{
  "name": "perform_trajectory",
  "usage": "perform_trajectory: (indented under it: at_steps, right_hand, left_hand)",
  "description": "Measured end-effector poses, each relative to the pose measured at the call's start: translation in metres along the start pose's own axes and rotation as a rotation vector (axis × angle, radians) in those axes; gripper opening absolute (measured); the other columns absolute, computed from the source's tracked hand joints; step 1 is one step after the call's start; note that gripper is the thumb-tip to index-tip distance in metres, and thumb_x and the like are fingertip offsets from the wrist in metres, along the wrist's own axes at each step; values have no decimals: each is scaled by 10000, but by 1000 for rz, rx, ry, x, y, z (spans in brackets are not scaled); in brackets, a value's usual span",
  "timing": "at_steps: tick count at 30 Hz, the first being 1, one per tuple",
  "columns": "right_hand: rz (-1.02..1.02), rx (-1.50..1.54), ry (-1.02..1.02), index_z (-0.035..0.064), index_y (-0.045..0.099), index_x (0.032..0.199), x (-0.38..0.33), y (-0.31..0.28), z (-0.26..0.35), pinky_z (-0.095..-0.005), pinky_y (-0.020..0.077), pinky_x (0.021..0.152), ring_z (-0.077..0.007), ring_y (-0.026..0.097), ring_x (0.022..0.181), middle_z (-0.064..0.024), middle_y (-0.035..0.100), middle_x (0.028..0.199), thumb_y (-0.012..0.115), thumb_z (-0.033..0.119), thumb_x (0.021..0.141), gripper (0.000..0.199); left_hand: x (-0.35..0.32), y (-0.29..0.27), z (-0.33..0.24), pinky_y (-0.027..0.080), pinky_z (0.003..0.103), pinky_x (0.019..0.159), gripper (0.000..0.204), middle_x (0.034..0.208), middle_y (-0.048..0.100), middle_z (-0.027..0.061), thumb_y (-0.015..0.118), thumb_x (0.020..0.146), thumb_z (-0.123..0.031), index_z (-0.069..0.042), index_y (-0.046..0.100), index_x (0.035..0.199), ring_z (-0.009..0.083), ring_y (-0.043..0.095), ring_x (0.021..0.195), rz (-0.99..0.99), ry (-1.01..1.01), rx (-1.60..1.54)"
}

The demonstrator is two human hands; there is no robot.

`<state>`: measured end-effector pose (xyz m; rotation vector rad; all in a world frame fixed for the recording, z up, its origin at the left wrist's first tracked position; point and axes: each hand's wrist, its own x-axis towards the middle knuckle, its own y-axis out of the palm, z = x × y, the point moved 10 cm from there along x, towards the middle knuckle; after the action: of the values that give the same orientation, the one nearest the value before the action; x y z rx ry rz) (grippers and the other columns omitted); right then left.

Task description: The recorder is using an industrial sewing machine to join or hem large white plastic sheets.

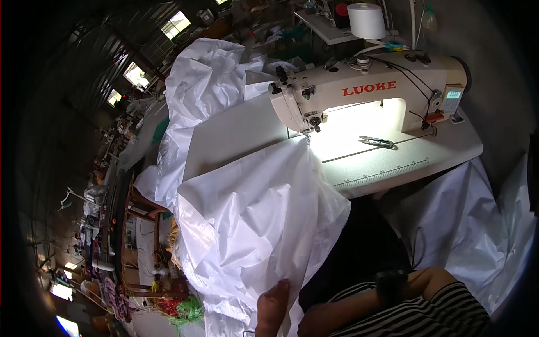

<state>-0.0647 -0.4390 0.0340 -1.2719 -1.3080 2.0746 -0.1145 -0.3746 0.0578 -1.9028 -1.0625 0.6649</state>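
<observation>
A large sheet of white glossy fabric point(247, 219) runs from under the needle area of the sewing machine point(337, 92) down over the table's front edge toward me. Low in the view, my left hand point(273, 303) is closed on the fabric, with the thumb side uppermost. My right forearm, with a dark watch point(391, 285) at the wrist, reaches across from the right. At its end my right hand point(321, 319) lies low beside the fabric, dark and partly cut off, its fingers not readable. The machine's lamp brightly lights the bed by the needle.
Thread snips point(378, 142) lie on the machine table point(404, 168), right of the needle. More white fabric point(205, 84) is heaped behind and left, and another length point(460, 219) hangs at right. A white thread cone point(366, 21) stands behind the machine. A wooden frame point(140, 213) stands left.
</observation>
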Motion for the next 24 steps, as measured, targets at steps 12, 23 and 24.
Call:
perform_trajectory:
  at_steps: [12, 23, 24]
  right_hand:
    - [-506, 0, -561, 99, 630, 1035, 0, 47, -42, -465, 429, 1046, -231, 663, 962, -76, 656, 1012, 614, 163, 860, 186]
    - [-1098, -318, -750, 60, 651, 1064, -126, 4, -1, -333, 471, 885, -217, 611, 982, -77, 658, 1045, 549, 208, 859, 272]
    - [-1172, -425, -736, 64, 652, 1065, -127, 10, 3, -332, 471, 884, -218, 611, 979, -76, 658, 1045, 550, 208, 860, 270]
  left_hand:
    - [-20, -71, -47, 561, 364, 658, 149, 915, 694, 154, 689, 815, 50, 4, 645, 949, 305, 688, 803, -367, 156, -49]
    - [-13, 34, -50, 544, 328, 644, 108, 941, 708, 145, 652, 883, 1, 17, 674, 987, 246, 684, 742, 53, -15, -402]
    - [-14, 39, -49, 544, 328, 644, 108, 941, 708, 145, 652, 883, 1, 17, 674, 987, 246, 684, 742, 56, -18, -404]
